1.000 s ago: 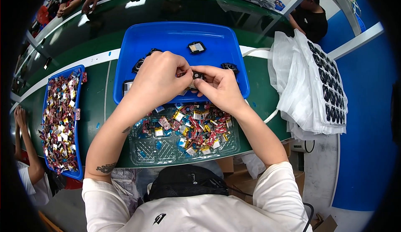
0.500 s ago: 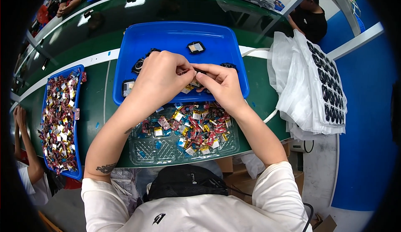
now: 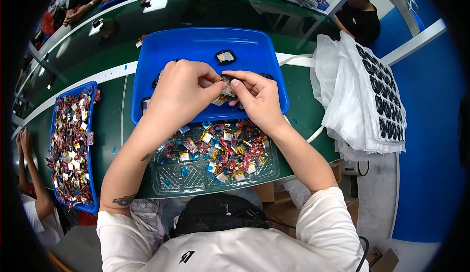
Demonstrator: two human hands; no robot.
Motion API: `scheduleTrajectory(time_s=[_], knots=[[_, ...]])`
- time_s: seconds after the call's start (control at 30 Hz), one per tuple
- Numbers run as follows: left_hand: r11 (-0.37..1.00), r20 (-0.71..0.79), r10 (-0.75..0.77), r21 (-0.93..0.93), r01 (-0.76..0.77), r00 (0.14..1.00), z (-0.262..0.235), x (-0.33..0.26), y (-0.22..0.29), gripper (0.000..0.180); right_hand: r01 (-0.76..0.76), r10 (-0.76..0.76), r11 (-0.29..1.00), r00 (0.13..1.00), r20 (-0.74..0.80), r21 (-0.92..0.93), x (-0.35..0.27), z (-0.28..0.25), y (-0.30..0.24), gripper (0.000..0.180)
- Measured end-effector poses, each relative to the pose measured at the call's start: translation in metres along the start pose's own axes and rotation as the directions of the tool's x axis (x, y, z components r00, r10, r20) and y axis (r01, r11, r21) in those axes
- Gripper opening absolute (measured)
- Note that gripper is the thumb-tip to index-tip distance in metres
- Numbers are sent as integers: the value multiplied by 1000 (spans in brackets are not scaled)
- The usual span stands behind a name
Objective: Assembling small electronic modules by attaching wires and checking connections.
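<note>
Both hands meet over a blue tray [image 3: 205, 36]. Between the fingers of my right hand [image 3: 260, 102] is a small black casing [image 3: 229, 90] with a pale part inside, shaped like a watch case. My left hand [image 3: 182, 92] has its thumb and index finger pinched at the casing's left edge; whether they grip the casing or a tiny part in it is hidden. Another black casing with a pale insert [image 3: 225, 56] lies in the tray beyond the hands. More dark casings are partly covered by my hands and wrists.
A clear plastic tray [image 3: 182, 183] nearest me holds several small red circuit boards with batteries. A narrow blue tray [image 3: 73, 149] at left is heaped with similar boards. White sheets carrying black parts [image 3: 387, 96] are stacked at right. Other people sit around the green bench [image 3: 110, 120].
My hands stay together over the tray, and the casing has tipped so more of its pale inside shows. The whole view has shifted slightly.
</note>
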State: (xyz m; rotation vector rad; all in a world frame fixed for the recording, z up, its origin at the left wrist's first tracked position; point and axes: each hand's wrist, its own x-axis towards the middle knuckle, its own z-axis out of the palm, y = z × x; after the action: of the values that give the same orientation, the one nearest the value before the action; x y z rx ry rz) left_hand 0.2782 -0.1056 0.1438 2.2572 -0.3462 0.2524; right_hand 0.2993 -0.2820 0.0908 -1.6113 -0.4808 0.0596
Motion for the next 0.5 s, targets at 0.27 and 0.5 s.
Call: scheduleTrajectory(time_s=[0.27, 0.5], knots=[[998, 55, -23, -48, 26, 998, -2, 0, 3, 19, 86, -94, 993, 991, -99, -82, 0, 0, 2, 24], [992, 30, -61, -113, 64, 998, -3, 2, 2, 21, -7, 5, 1000, 992, -122, -11, -1, 0, -7, 20]])
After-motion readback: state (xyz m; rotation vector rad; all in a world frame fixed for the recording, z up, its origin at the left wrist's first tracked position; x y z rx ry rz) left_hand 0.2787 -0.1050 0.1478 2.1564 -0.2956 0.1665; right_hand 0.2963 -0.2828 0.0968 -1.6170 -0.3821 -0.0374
